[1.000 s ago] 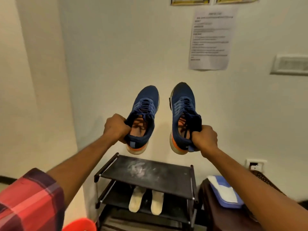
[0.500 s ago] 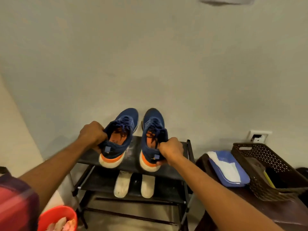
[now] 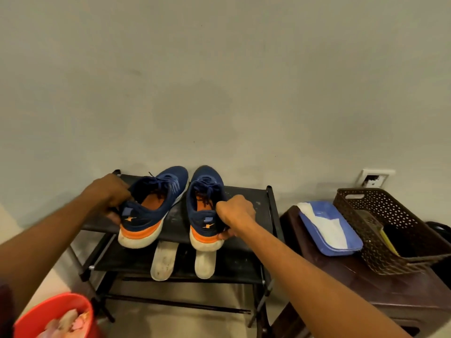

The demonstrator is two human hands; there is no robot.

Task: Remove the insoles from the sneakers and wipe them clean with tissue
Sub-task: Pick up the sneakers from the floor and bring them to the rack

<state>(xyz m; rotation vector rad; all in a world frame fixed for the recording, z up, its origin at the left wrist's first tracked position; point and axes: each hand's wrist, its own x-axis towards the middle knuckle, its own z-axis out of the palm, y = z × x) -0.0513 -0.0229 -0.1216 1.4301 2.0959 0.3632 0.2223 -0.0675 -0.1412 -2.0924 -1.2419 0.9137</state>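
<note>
Two blue sneakers with orange and white soles stand side by side on the top shelf of a black shoe rack [image 3: 251,198], toes to the wall. My left hand [image 3: 109,193] grips the left sneaker [image 3: 151,211] at its heel collar. My right hand [image 3: 234,213] grips the right sneaker [image 3: 205,211] at the heel and outer side. Orange insoles show inside both shoes. White tissue [image 3: 324,223] lies in a blue tray [image 3: 353,245] to the right.
A pair of white soles [image 3: 163,262] lies on the rack's lower shelf. A dark wooden table [image 3: 366,293] at right carries the blue tray and a brown perforated basket [image 3: 390,230]. A red bucket [image 3: 53,311] with crumpled scraps sits bottom left. A wall socket [image 3: 373,179] is behind the table.
Both hands have lowered the sneakers from mid-air against the wall down onto the rack's top shelf. The view has tilted downward with them.
</note>
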